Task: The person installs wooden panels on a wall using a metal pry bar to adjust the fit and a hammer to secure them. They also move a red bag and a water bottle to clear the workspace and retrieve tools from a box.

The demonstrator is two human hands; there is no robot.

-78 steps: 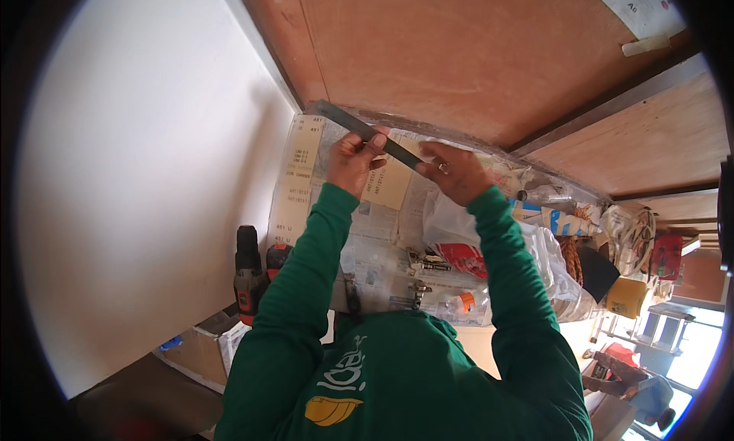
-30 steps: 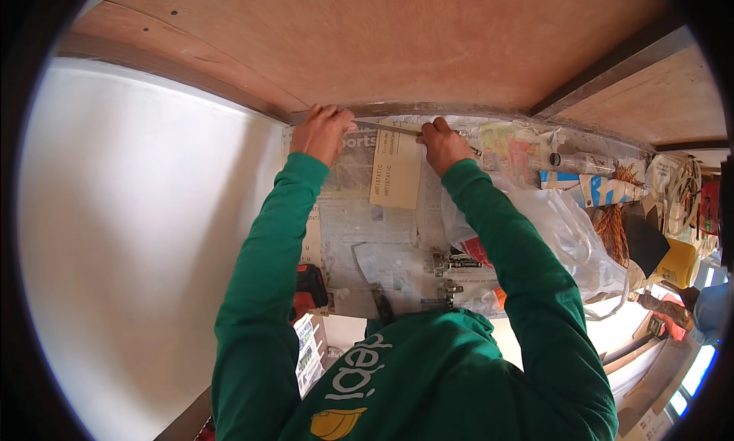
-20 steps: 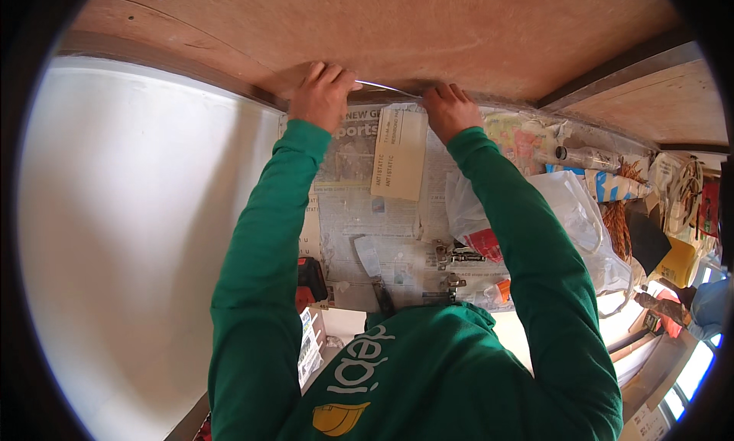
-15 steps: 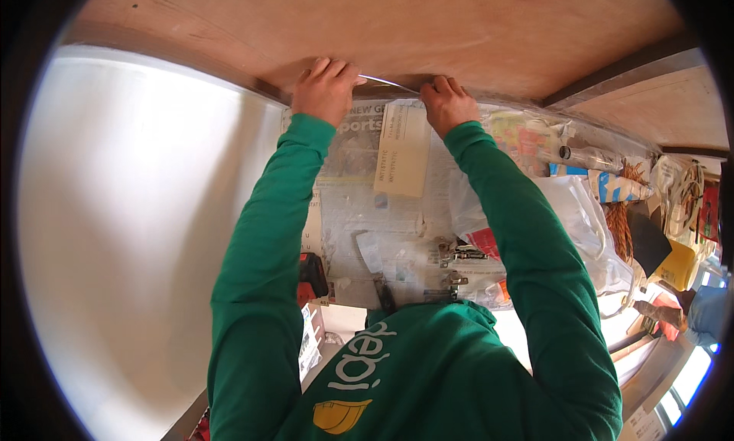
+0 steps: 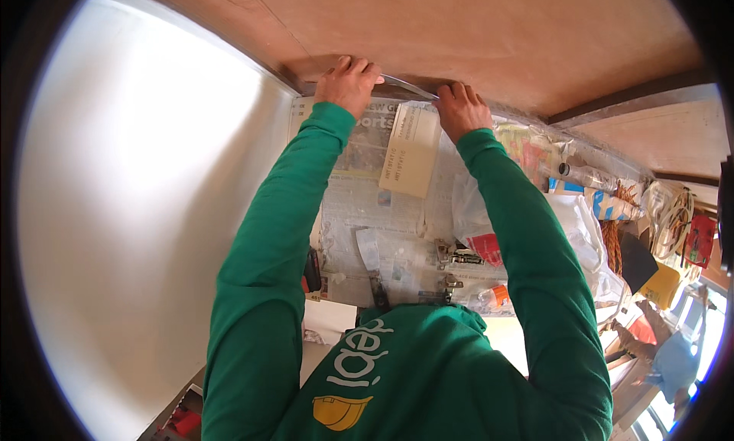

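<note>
Both my hands are raised against the brown wooden panel (image 5: 474, 35), close to its lower edge. Between them runs a thin, narrow pale strip (image 5: 410, 86), slightly bowed; its material is unclear. My left hand (image 5: 349, 87) pinches the strip's left end, fingers closed. At its other end my right hand (image 5: 463, 110) grips it, the fingers curled. Just below the strip, a cream card (image 5: 410, 154) lies on a newspaper-covered surface (image 5: 344, 211). Nearer my body rest a scraper (image 5: 368, 250) with a black handle and some metal hinges (image 5: 459, 256).
A white wall (image 5: 153, 211) stands to the left. On the right are a clear plastic bottle (image 5: 589, 175), a white plastic bag (image 5: 577, 227), and hanging cables (image 5: 673, 219). An orange-capped bottle (image 5: 497, 296) lies near my right arm. A person in light blue (image 5: 674, 364) is at the far right.
The view has shifted and tilted a little, so both hands appear slightly farther right. The strip remains held between them; the person at the right has changed posture.
</note>
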